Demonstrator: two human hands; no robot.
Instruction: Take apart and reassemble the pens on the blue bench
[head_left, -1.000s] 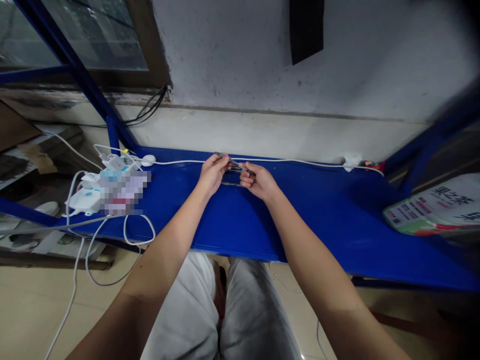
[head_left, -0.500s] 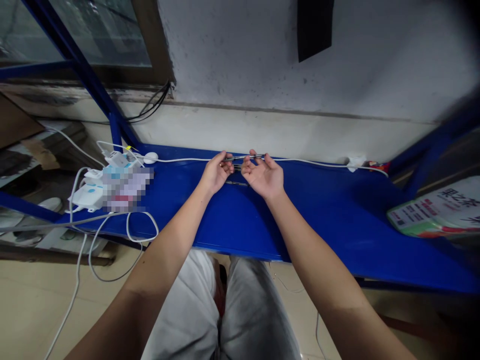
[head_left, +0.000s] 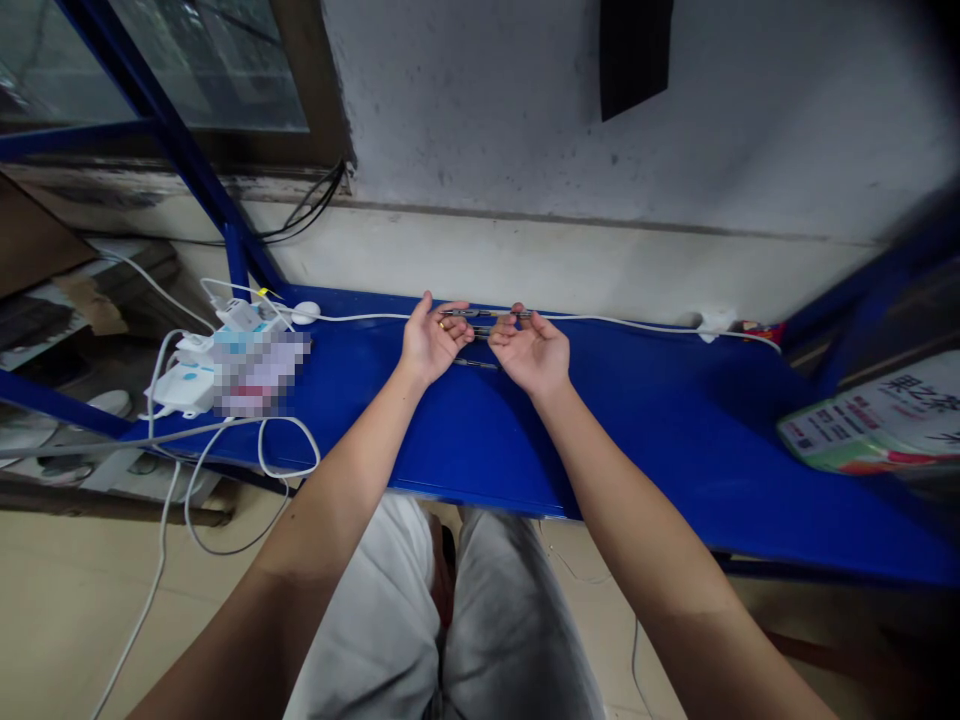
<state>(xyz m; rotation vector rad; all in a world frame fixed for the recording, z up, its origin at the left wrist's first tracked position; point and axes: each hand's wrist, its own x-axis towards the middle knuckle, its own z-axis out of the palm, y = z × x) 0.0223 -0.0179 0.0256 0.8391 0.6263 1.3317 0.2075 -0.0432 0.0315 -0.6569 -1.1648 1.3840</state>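
Note:
Over the blue shelf (head_left: 645, 400), my left hand (head_left: 429, 348) is palm up with the thumb and fingers apart. A slim dark pen (head_left: 466, 313) runs sideways past its fingertips towards my right hand (head_left: 536, 355). My right thumb and fingers are curled in a pinch at the pen's right end. Just below is a second slim pen-like stick (head_left: 481, 331), between the fingertips of both hands; whether it is held or lying there, I cannot tell. A third slim dark stick (head_left: 477, 364) rests on the shelf, nearer to me.
White power strips (head_left: 184, 385) with plugs and looping cables fill the shelf's left end, beside a blurred packet (head_left: 262, 375). A white cable (head_left: 630, 324) follows the back wall. A labelled package (head_left: 870, 420) stands at the right. Blue frame posts (head_left: 236, 260) rise at both ends.
My left thumb has lifted away from the pen and the left fingers have spread. The right hand stays nearly in place, still at the pen's right end.

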